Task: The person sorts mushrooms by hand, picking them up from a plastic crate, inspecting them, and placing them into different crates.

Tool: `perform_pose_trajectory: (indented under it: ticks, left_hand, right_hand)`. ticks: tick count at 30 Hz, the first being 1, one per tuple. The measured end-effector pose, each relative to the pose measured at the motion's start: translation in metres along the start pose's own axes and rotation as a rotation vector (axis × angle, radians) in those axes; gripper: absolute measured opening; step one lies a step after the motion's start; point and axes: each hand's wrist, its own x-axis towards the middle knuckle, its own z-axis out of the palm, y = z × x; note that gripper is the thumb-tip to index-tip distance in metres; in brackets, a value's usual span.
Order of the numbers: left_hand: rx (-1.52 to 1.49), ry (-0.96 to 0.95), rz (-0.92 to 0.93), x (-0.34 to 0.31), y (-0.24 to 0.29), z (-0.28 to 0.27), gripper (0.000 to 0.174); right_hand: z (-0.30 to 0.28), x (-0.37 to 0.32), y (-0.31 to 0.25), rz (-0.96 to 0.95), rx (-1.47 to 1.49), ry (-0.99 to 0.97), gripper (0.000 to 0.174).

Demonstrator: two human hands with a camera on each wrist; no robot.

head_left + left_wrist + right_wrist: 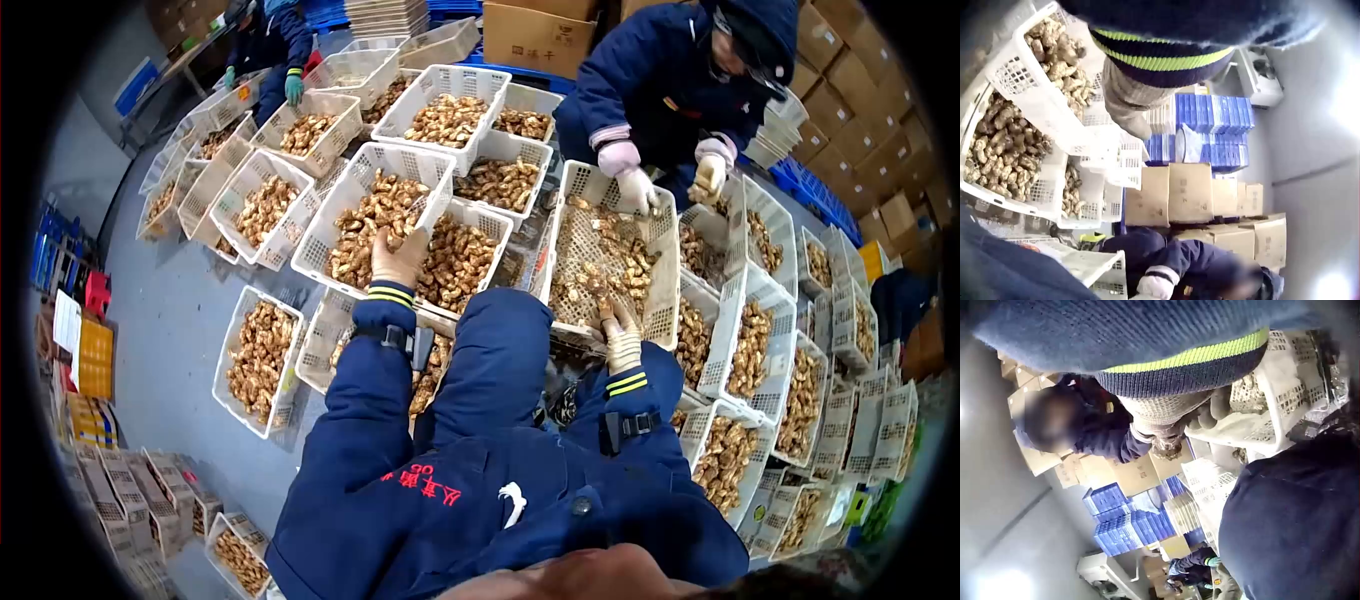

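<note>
My left hand [398, 260], in a pale knitted glove, reaches into a white slatted crate [308, 256] and touches the heap of stubby brown-and-cream mushrooms [382, 205]. In the left wrist view, a gloved finger [1135, 125] points downward, and the rest of that hand is largely hidden by the cuff. My right hand [622, 338] is at the near rim of another white crate [572, 180], where mushrooms [620, 262] lie spread thinly. Its fingers [1213, 407] are curled in the right wrist view, with a brown mushroom [1166, 449] at the fingertips.
Across from me a person in a dark blue jacket [650, 75] works over the same right crate with gloved hands. More mushroom-filled crates [258, 360] stand around me, some stacked. Cardboard boxes [540, 38] and blue pallets [815, 200] are behind. Another person [270, 45] is farther back left.
</note>
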Motion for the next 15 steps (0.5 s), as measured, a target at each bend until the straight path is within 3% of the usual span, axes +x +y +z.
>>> perform_pose_trajectory:
  ticks: [1, 2, 3, 5, 8, 9, 11, 15]
  left_hand:
    - [0.014, -0.063, -0.048, -0.013, -0.022, 0.007, 0.077]
    - [0.217, -0.228, -0.045, -0.022, -0.040, 0.009, 0.066]
    - [0.268, -0.245, -0.106, -0.048, -0.064, 0.029, 0.064]
    - [0.508, -0.392, -0.307, -0.075, -0.100, 0.046, 0.070]
    - [0.737, -0.637, -0.310, -0.095, -0.160, 0.037, 0.077]
    - [0.738, -0.655, -0.355, -0.103, -0.172, 0.035, 0.077]
    - [0.804, -0.628, -0.409, -0.111, -0.196, 0.037, 0.079]
    - [0.670, -0.623, -0.514, -0.115, -0.212, 0.033, 0.073]
  right_hand:
    - [-0.002, -0.004, -0.003, -0.087, -0.022, -0.034, 0.052]
    - [-0.002, 0.000, -0.004, -0.181, -0.080, -0.031, 0.052]
    - [-0.003, 0.002, -0.004, -0.276, -0.141, -0.031, 0.052]
    - [0.008, -0.018, -0.034, -0.291, -0.172, -0.046, 0.050]
    - [0.011, -0.022, -0.045, -0.465, -0.378, 0.008, 0.049]
    - [0.010, -0.026, -0.050, -0.352, -0.323, -0.019, 0.051]
    - [0.011, -0.032, -0.055, -0.519, -0.394, -0.013, 0.053]
    - [0.007, -0.044, -0.066, -0.586, -0.521, -0.064, 0.049]
